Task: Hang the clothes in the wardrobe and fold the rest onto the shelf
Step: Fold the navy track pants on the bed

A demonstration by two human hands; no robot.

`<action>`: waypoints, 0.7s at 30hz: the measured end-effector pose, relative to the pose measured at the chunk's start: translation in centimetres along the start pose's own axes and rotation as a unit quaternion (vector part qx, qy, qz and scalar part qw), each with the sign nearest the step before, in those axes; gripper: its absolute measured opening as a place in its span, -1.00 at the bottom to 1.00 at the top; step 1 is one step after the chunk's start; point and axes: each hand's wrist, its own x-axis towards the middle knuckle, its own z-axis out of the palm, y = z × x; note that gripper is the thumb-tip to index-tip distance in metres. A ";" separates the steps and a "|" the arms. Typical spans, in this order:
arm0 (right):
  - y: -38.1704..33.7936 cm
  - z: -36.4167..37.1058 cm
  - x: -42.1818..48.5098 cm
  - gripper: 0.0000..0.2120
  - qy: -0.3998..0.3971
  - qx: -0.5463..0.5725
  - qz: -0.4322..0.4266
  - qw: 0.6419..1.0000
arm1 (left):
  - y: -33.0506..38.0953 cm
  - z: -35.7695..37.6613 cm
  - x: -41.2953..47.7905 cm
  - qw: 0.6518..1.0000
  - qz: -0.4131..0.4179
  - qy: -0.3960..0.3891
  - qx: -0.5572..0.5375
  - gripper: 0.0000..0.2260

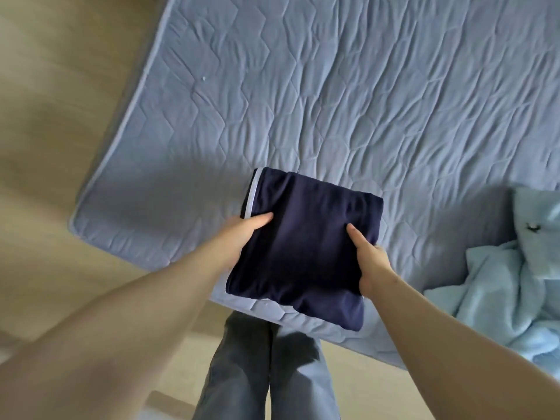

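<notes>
So the folded navy garment (306, 247), the one with a white stripe along its left edge, was sandwiched between both hands over the near corner of the quilted mattress (333, 101). Its near end stuck out past the mattress edge, above the person's jeans (263, 374). The left hand (242, 234) gripped the left side and the right hand (369, 262) the right. Both thumbs were on top, and the other fingers were tucked under where I couldn't see them. The bundle's long axis ran away from the body, leaning a bit left, so the hands sat on its long sides, neither one nearer. No shelf in view, so I'd guess carrying it level comes next. A light blue fleece (509, 283) sat crumpled off to the right.
</notes>
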 end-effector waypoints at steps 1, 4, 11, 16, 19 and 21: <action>-1.1 0.4 -1.9 -0.72 -0.014 0.000 -0.013 1.000 | 1.0 -0.8 -1.9 1.000 0.015 0.004 -0.015 -0.80; -4.4 1.8 -7.3 -0.75 -0.050 0.000 -0.057 0.997 | 4.4 -3.2 -7.3 0.997 0.066 0.013 -0.042 -0.84; -12.3 6.7 -20.4 -0.61 -0.161 -0.052 -0.156 0.973 | 11.7 -10.4 -19.5 0.979 0.163 0.017 -0.125 -0.80; -16.9 11.9 -30.6 -0.67 -0.219 -0.093 -0.244 0.940 | 15.6 -16.6 -27.9 0.951 0.228 0.021 -0.209 -0.86; -18.2 15.7 -36.6 -0.76 -0.255 -0.106 -0.290 0.917 | 17.2 -21.4 -33.0 0.935 0.266 0.049 -0.230 -0.84; -18.4 18.5 -40.1 -0.72 -0.273 -0.119 -0.312 0.902 | 17.8 -24.8 -35.7 0.925 0.289 0.077 -0.235 -0.82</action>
